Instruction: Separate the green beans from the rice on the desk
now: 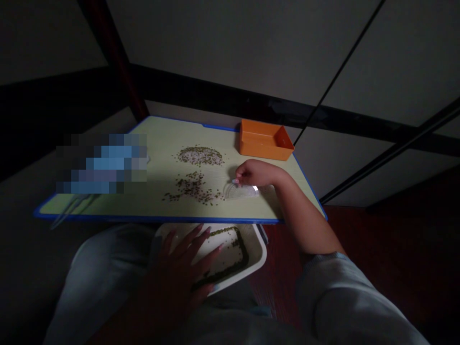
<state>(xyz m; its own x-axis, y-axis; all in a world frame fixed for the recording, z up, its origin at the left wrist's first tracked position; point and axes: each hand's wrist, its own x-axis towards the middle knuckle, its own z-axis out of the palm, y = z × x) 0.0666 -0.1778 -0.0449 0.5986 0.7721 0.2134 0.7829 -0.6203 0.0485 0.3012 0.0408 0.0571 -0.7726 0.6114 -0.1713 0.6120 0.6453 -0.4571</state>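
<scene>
My right hand rests on the pale green table with its fingers curled, pinching the rim of a small clear plastic dish. To the dish's left lie a scatter of green beans and, farther back, a pile of mixed pale and green grains. My left hand lies flat with fingers spread on a white tray held on my lap below the table's front edge. The tray holds green beans along its inner walls.
An orange plastic box stands at the table's far right corner. A blurred blue patch covers the table's left side. The table has a blue edge. Dark floor lies to the right, a grey wall behind.
</scene>
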